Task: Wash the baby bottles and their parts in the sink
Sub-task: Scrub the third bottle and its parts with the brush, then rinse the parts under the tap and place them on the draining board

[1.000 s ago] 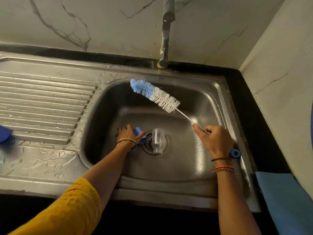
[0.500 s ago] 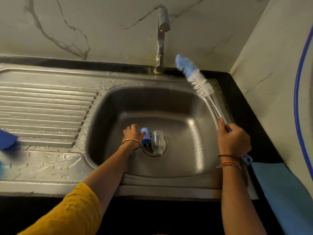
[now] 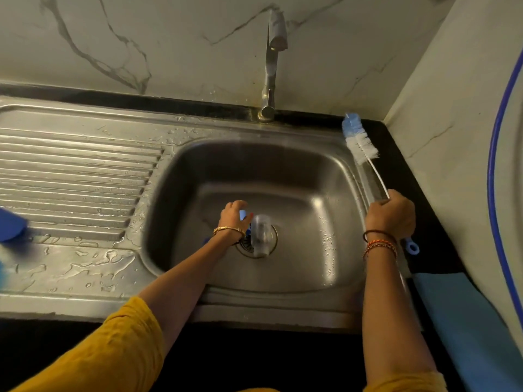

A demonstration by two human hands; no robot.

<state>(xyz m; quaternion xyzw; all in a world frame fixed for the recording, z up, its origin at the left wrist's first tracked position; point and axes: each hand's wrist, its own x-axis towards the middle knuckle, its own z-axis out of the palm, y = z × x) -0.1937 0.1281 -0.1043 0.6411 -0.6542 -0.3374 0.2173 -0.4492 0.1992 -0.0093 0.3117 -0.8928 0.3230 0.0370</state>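
Reaching down into the stainless steel sink (image 3: 334,171), the left hand (image 3: 233,217) has its fingers curled around a small blue plastic piece (image 3: 242,215), right beside a clear plastic baby bottle (image 3: 261,234) lying on the drain. Over on the sink's right rim, the right hand (image 3: 392,215) is gripping the handle of a long blue-and-white bristle bottle brush (image 3: 358,142), bristle end lying up near the back corner of the black counter (image 3: 402,171). Chrome tap (image 3: 271,66) isn't running. Draining board (image 3: 70,171) is wet.
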